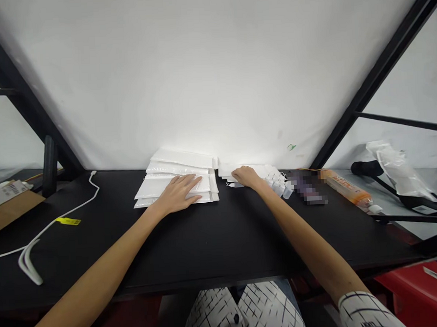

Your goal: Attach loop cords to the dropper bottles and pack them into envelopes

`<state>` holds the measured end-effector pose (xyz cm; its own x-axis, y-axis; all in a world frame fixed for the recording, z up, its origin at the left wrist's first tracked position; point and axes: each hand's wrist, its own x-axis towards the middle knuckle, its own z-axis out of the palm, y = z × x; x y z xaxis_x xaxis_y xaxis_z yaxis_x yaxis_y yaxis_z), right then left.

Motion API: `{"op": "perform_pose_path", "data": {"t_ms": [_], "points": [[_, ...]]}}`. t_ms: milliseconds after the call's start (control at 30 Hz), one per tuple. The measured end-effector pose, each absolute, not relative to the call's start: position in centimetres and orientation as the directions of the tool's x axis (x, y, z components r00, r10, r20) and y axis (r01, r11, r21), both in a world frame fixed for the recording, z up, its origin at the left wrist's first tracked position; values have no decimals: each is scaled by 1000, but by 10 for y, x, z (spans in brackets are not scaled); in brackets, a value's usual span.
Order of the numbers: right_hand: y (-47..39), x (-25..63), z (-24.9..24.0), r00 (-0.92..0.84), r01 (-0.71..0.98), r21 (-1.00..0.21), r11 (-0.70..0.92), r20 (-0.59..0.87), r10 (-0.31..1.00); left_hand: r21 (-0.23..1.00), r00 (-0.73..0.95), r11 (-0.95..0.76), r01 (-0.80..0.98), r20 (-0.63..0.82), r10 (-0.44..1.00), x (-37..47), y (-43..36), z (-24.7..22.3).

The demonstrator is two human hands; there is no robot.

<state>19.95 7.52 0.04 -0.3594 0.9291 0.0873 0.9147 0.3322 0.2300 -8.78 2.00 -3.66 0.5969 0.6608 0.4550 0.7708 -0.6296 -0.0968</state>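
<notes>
My left hand (pixel 179 192) lies flat, fingers spread, on a stack of white plastic mailer bags (pixel 178 161), fanned in uneven layers against the wall. Just to the right, my right hand (pixel 245 175) is closed, its fingers curled at the left part of a row of white flat pieces (pixel 264 170). Small translucent white parts and thin strings show at the right end of that row. Whatever the right fingers grip is hidden under the hand.
On the black table (pixel 208 242), a white cable (pixel 74 210) with a yellow tag (pixel 69 221) runs along the left, near a cardboard box (pixel 13 206). At right lie a blurred-out item (pixel 308 190) and an orange-labelled bottle (pixel 346 188). Black frame posts (pixel 368 80) stand either side.
</notes>
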Motion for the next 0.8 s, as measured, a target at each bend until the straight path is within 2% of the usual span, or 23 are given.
{"op": "perform_pose_path", "data": {"t_ms": [300, 633, 800], "points": [[75, 188, -8, -464, 842, 365, 398, 111, 879, -169, 630, -650, 741, 513, 584, -85, 41, -44], [79, 200, 22, -402, 882, 398, 253, 355, 844, -174, 605, -647, 742, 589, 536, -90, 41, -37], [70, 206, 43, -361, 907, 375, 190, 465, 808, -223, 539, -555, 801, 672, 508, -87, 33, -30]]}}
